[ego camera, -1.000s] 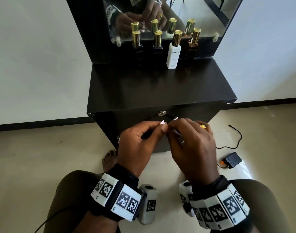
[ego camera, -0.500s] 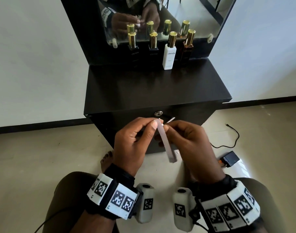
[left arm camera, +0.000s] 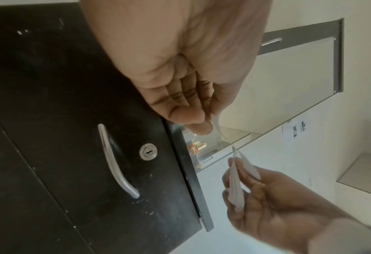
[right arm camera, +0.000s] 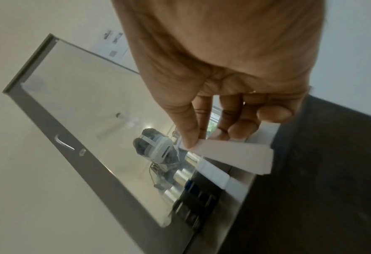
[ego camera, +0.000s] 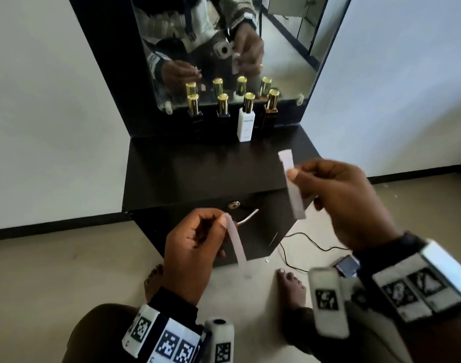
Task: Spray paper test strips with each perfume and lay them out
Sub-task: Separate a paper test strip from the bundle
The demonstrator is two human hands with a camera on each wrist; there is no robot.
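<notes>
The right hand (ego camera: 355, 200) pinches one or more paper strips (ego camera: 293, 189) between thumb and fingers (right arm camera: 189, 127), long axis near upright, at right of centre. The left hand (ego camera: 190, 252) pinches another strip (ego camera: 237, 247), hanging down at lower centre. The perfume bottles (ego camera: 245, 119) stand capped in a row at the bench's (ego camera: 184, 174) far edge, up-frame, nearer the right hand.

The head view looks down from above at both hands before the table (ego camera: 198, 176), while each close wrist view looks along its palm toward the mirror (right arm camera: 88, 110).
</notes>
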